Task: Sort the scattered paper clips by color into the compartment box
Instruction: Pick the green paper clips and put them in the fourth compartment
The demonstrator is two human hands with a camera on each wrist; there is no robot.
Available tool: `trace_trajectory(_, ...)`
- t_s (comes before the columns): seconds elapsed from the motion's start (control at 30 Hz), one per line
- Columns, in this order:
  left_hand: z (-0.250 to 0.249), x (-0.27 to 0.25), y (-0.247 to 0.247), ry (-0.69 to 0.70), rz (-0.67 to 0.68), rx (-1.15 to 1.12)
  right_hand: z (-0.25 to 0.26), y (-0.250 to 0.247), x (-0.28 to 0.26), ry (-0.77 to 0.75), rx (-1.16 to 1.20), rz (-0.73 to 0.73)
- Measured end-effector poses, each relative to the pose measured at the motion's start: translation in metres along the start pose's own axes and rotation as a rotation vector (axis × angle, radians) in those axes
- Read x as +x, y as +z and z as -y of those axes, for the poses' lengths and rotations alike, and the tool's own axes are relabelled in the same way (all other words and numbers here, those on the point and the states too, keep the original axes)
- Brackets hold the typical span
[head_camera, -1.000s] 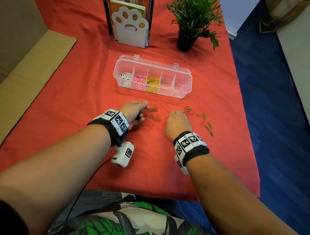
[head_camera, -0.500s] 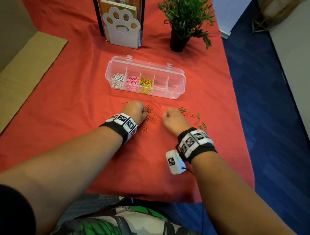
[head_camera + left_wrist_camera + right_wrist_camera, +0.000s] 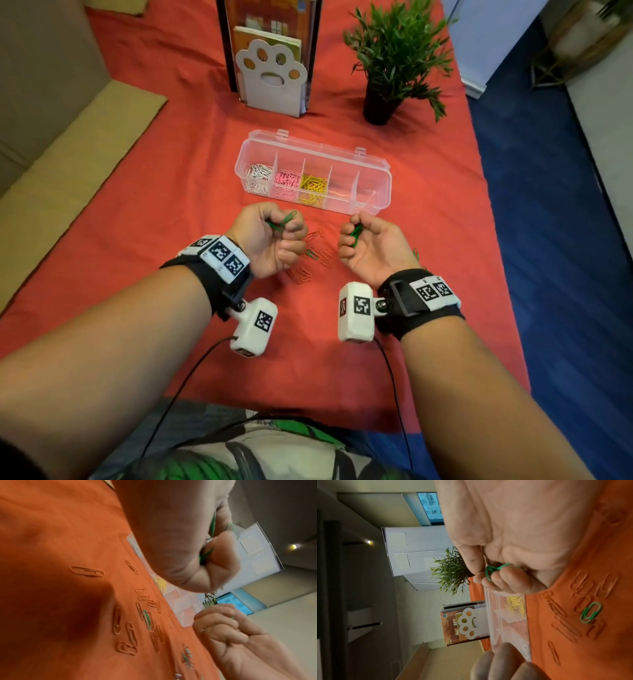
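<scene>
Clips are the job: white, pink and yellow ones already sit in the first three compartments of the box, counting from my left, and the two cells on the right look bare, though I cannot be sure at this size. What is left on the cloth is a loose scatter of orange clips with a few green among them, lying between my wrists and just short of the box's near wall.

My left hand is curled, palm turned up, around a small bunch of green clips, one of them poking out past my fingers. My right hand is curled the same way, thumb and fingertips pinching more green clips. I hold both hands palm up, I think, so the thin wire cannot slide out while I carry it.

Both fists hang above the cloth, apart from it, with the scatter below and between them and the box just beyond. I judge I am gathering green first, since orange hardly shows against this cloth and green is easy to pick out. An unfilled cell on the right seems the place for them. One pair of green clips lies on the heap, untouched.
</scene>
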State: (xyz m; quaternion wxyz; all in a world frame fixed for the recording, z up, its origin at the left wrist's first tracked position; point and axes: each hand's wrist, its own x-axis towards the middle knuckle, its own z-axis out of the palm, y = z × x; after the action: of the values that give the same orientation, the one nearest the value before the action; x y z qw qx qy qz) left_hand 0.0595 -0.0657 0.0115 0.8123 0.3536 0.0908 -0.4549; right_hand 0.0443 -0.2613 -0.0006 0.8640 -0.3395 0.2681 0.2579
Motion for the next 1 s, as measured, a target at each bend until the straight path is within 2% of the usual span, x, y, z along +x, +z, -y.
trace_trajectory(0.07, -0.002, -0.003, 0.005, 0.015, 0.057, -0.037, 0.001, 0.002, 0.000, 0.025, -0.011, -0.015)
trace_trajectory(0.13, -0.005, 0.000, 0.012, 0.013, 0.017, -0.042, 0.001, 0.003, -0.002, 0.057, -0.017, -0.063)
trace_trajectory(0.27, -0.010, 0.024, 0.025, -0.034, -0.270, 0.104, 0.007, -0.009, -0.011, 0.054, -0.004, -0.214)
trace_trajectory(0.4, -0.029, 0.052, 0.042, -0.019, -0.449, 0.217, 0.024, -0.024, -0.027, -0.052, -0.143, -0.298)
trace_trajectory(0.63, -0.050, 0.085, 0.077, 0.159, -0.543, 0.198, 0.047, -0.034, -0.039, -0.337, -0.582, -0.383)
trace_trajectory(0.87, -0.047, 0.091, 0.071, 0.252, -0.620, 0.241, 0.062, -0.025, -0.022, -0.420, -0.779, -0.433)
trace_trajectory(1.0, -0.047, 0.080, 0.049, 0.319, -0.719, 0.493, 0.068, 0.007, 0.004, -0.481, -0.888, -0.397)
